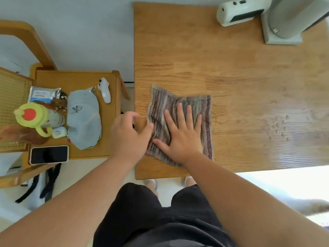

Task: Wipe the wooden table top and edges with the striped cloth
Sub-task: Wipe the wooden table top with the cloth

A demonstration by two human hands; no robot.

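**Flat palm on the cloth, the wet patch yet to be reached**

The striped cloth [169, 102] lies spread open on the wooden table [222, 65], close to the table's left edge and towards the near side. The right hand [181, 138] rests palm-down in the middle of it, fingers [179, 111] straight and fanned wide, holding nothing, only pressing. At the cloth's left border sits the left hand [128, 136]. Its thumb [148, 127] touches the border and its other fingers are curled by the table's edge. From where I stand I cannot tell whether it pinches the cloth, grips the wood or merely steadies.

To do this stroke well, I'd judge, the palm should keep even weight so the whole cloth drags flat rather than bunching under the wrist. Long passes along the grain would suit, each overlapping the last. For the edge just left of the cloth, folding the border over the lip would serve better than a flat swipe.

Well to the right of the cloth the wood shines wet, with droplets [279, 127] scattered on it (a likely next stretch). Far beyond the cloth, at the back right, stand a white gadget [238, 13] and a grey stand [283, 31], which the wiping must go round. Left of the cloth, off the table, a side table [76, 77] holds a cap [83, 118], a bottle [33, 115] and a phone [49, 155].
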